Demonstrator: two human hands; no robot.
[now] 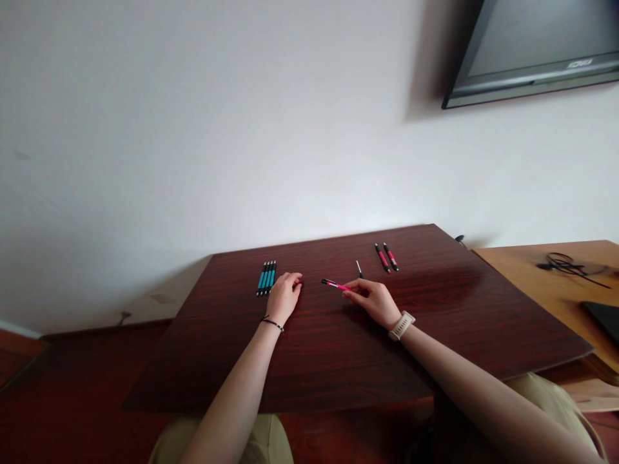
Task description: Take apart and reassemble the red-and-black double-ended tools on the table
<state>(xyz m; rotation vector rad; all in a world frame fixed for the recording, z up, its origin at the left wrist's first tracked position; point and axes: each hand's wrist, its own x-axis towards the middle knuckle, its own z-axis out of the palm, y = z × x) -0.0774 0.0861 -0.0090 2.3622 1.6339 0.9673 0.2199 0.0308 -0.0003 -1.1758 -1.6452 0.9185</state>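
My right hand (374,301) pinches a pink pen (338,286) with a black end between thumb and fingertips. The pen points left over the dark table (329,361). My left hand (286,293) rests on the table with its fingers loosely bent and nothing visible in them. Just left of it, several blue pens (265,278) with black ends lie side by side in a row. Beyond my right hand is a thin object (358,265) with a pale shaft; its dark lower part is partly hidden by the hand. Farther right, two pink pens (382,258) lie almost parallel.
A wooden desk (512,264) adjoins on the right, with a coiled black cable (563,264) and a dark flat device (604,319) on it. A white wall (290,129) stands behind the table. A television (541,58) hangs at upper right.
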